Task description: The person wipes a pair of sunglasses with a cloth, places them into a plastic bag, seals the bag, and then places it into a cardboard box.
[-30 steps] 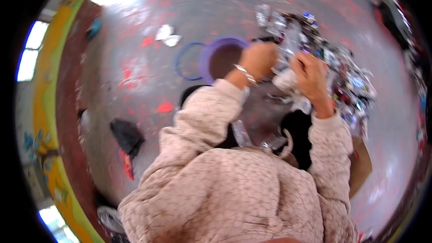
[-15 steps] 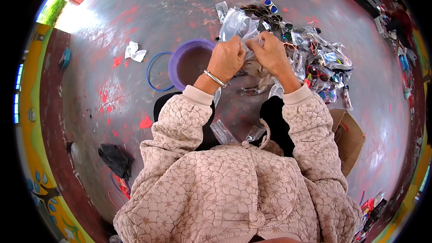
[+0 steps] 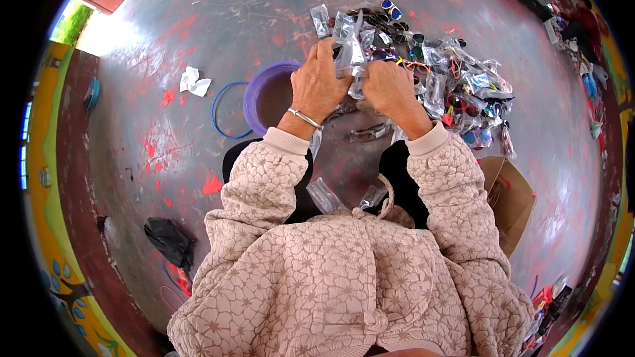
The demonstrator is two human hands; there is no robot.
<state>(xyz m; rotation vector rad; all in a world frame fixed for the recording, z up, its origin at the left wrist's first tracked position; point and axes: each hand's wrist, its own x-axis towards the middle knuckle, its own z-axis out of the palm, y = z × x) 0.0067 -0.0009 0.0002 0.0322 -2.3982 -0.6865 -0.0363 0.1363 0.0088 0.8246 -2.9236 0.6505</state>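
Note:
A clear plastic bag (image 3: 350, 58) stands up between my two hands above the floor. My left hand (image 3: 320, 80), with a silver bangle at its wrist, is closed on the bag's left side. On the other side my right hand (image 3: 389, 90) pinches it low down, its fingertips partly hidden. I cannot make out whether anything is inside the bag. Just beyond and to the right spreads a pile of sunglasses (image 3: 471, 107), many in clear sleeves. A wrapped pair (image 3: 370, 133) lies on the floor below my hands.
Left of my hands sits a round purple rim (image 3: 254, 99), with a blue hoop (image 3: 217, 114) beside it. White crumpled paper (image 3: 194, 82) and a black bag (image 3: 169, 239) lie farther left. An open cardboard box (image 3: 512, 201) stands by my right arm. Another person (image 3: 583, 26) sits far right.
My hands have moved slightly apart and turned, and the bag, bunched and wide before, now stands narrower between them. The right hand has gone a little lower.

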